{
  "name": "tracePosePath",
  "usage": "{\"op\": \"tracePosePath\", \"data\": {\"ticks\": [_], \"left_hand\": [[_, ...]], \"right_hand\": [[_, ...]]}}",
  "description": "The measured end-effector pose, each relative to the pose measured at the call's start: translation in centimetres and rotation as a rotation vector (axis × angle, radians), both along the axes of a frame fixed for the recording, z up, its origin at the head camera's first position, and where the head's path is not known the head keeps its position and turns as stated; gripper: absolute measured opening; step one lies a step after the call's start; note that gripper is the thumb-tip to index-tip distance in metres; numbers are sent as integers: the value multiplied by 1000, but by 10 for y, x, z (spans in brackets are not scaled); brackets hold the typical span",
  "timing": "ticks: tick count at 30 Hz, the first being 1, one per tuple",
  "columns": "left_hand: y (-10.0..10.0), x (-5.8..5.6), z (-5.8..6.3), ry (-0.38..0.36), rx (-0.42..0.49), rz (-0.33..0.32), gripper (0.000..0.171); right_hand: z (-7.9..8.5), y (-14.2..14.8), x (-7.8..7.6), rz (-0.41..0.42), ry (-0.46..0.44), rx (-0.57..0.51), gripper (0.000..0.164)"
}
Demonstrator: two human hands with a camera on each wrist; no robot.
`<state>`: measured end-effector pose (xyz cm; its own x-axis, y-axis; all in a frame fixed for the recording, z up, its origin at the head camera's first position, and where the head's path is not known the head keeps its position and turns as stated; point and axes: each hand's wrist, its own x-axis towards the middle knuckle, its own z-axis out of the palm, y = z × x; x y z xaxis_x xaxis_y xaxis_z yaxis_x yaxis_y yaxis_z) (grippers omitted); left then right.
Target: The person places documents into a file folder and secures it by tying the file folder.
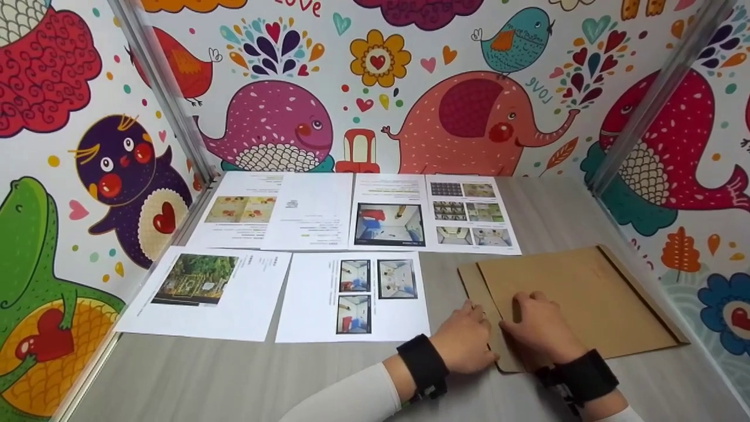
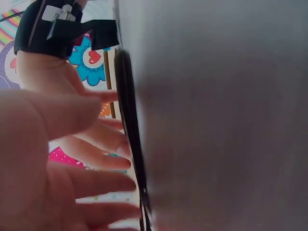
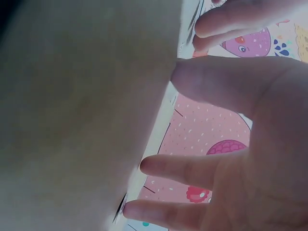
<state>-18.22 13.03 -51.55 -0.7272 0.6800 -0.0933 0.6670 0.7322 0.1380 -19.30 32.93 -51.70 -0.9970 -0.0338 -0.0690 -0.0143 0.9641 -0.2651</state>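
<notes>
A brown kraft-paper file folder (image 1: pixel 586 293) lies flat at the right of the table in the head view, with a narrow flap (image 1: pixel 473 288) along its left side. My left hand (image 1: pixel 466 340) rests at the flap's outer edge, its fingertips touching it. Just right of the flap's crease, my right hand (image 1: pixel 542 325) presses its fingertips on the folder. In the right wrist view the thumb (image 3: pixel 216 82) and spread fingers (image 3: pixel 180 169) meet the brown surface. The left wrist view shows the fingers (image 2: pixel 103 183) reaching the folder's edge, seen side-on as a dark line.
Printed sheets lie in two rows on the grey table (image 1: pixel 193 375); one lower sheet (image 1: pixel 398 319) sits just left of the folder. A landscape-photo sheet (image 1: pixel 252 316) is farther left. Patterned walls (image 1: pixel 375 105) with metal corner strips enclose the back and sides.
</notes>
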Motion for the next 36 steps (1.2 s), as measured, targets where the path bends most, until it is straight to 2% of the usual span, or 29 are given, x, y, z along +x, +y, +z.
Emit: {"op": "tracePosePath", "data": {"ticks": [8, 16, 20, 22, 24, 26, 31, 36], "left_hand": [[-3, -6, -2, -37, -10, -43, 68], [-5, -6, 2, -64, -66, -44, 73], [-5, -6, 1, -70, -57, -44, 73], [-4, -6, 0, -63, -48, -44, 73], [-4, -6, -1, -57, -41, -42, 73], [-4, -5, -1, -52, -41, -34, 73], [-1, -2, 1, -42, -82, -14, 79], [3, 2, 1, -9, -117, -100, 76]], "right_hand": [[4, -2, 0, -18, -19, -15, 67], [10, -12, 12, 35, -41, 23, 77], [9, -17, 20, 53, 17, 107, 81], [6, -17, 25, 68, 71, 163, 77], [4, -16, 30, 67, 82, 181, 74], [3, -12, 33, 60, 83, 154, 70], [7, -5, 33, 24, 53, 9, 62], [11, -3, 31, -12, 9, 10, 60]]}}
